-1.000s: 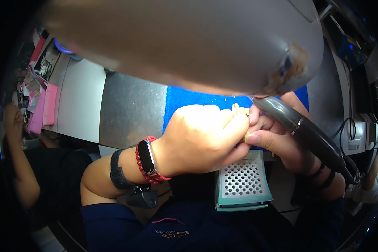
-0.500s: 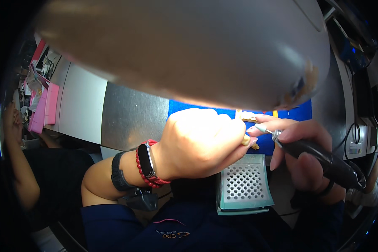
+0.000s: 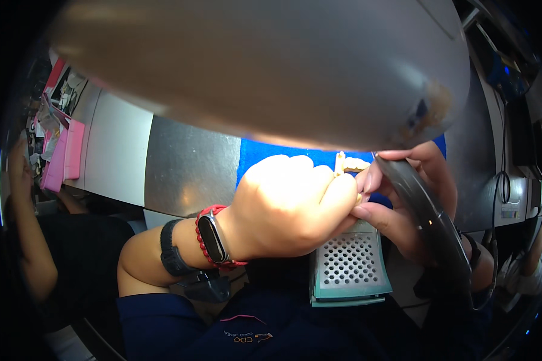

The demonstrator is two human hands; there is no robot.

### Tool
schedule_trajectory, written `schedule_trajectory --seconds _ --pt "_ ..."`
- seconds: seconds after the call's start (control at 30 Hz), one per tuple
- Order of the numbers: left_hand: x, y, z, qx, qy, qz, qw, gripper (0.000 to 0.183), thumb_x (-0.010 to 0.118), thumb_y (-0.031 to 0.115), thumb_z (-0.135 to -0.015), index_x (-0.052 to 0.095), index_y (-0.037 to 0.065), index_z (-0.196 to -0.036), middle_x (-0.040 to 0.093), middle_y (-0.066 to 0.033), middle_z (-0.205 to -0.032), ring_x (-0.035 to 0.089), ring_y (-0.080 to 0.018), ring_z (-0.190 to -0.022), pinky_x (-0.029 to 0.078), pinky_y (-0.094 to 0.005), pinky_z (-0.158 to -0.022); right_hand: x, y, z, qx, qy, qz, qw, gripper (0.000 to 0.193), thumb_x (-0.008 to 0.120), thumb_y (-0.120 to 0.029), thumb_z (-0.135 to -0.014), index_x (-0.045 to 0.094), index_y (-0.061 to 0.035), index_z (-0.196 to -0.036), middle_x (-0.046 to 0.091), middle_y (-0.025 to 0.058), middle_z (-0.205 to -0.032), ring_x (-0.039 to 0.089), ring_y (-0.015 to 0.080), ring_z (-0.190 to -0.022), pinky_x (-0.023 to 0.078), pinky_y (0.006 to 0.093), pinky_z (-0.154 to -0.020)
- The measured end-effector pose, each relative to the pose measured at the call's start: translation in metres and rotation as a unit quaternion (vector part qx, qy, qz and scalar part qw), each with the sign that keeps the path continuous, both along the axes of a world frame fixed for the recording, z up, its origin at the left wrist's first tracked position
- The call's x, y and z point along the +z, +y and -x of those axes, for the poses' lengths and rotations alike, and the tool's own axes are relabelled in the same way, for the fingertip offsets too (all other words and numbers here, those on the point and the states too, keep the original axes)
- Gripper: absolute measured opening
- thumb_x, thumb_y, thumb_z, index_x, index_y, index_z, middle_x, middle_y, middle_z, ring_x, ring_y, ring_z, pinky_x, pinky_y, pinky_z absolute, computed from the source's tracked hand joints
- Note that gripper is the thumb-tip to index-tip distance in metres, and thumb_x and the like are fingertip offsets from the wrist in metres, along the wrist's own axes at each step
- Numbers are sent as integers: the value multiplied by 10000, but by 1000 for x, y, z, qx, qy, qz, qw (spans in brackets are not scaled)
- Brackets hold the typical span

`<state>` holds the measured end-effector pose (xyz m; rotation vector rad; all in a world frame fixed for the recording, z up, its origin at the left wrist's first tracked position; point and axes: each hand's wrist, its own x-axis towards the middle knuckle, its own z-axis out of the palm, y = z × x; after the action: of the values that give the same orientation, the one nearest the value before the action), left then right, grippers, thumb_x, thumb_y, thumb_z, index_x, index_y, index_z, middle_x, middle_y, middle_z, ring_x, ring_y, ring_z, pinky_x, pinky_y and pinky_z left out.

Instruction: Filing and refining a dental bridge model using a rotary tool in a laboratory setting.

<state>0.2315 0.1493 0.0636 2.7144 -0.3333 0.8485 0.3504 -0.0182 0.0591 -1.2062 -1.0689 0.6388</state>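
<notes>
My left hand (image 3: 289, 204) is curled into a fist, its fingertips pinching a small yellowish piece (image 3: 359, 197) that is mostly hidden by fingers. In my right hand (image 3: 397, 231) lies a black rotary handpiece (image 3: 427, 219), its body slanting up past my fingers; its tip is out of sight. The right thumb and fingertips meet the left fingertips at the small piece. Just beyond the fingers, a cream-coloured dental model with teeth (image 3: 356, 165) rests on a blue cloth (image 3: 256, 157).
A large grey lamp hood (image 3: 271, 78) hangs over the hands. Below them is a pale green perforated grille (image 3: 352, 262). A metal bench top (image 3: 190, 165) and a pink tray (image 3: 73, 150) are to the left. Other people sit at left (image 3: 36, 259) and right (image 3: 533, 253).
My right hand has turned the handpiece, swinging its pointed tip away from the small piece. Right thumb and fingertips have come in against the left fingertips. The left hand has barely moved.
</notes>
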Motion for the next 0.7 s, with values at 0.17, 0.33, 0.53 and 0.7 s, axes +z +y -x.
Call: schedule_trajectory --seconds 0.17,0.33,0.53,0.7 --pt "2 -2 -3 13 -5 -50 999 252 739 189 -682 500 108 -668 429 -17 -573 478 -165 -469 387 -299 -442 18 -6 1 -22 96 104 990 567 677 170 -794 391 12 -1257 539 118 -1016 602 171 -974 529 338 -933" --pt "0 0 -3 2 -2 -21 1000 259 748 196 -673 506 103 -677 443 -17 -577 484 -175 -468 396 -305 -443 15 1 -3 6 232 117 966 543 718 111 -824 449 -14 -1278 601 68 -934 621 89 -863 538 216 -766" --pt "-2 2 -4 -32 -6 41 999 262 775 160 -685 522 95 -684 498 -26 -584 515 -185 -475 419 -309 -452 21 -6 -11 17 154 132 979 478 672 -159 -928 394 9 -1278 612 118 -943 654 228 -970 507 368 -929" --pt "-4 6 -1 -35 2 41 999 268 778 160 -725 523 94 -674 520 -30 -586 523 -186 -469 417 -308 -447 19 -21 -11 19 119 90 989 517 586 -432 -963 430 -6 -1211 662 175 -892 678 249 -879 424 455 -1030"
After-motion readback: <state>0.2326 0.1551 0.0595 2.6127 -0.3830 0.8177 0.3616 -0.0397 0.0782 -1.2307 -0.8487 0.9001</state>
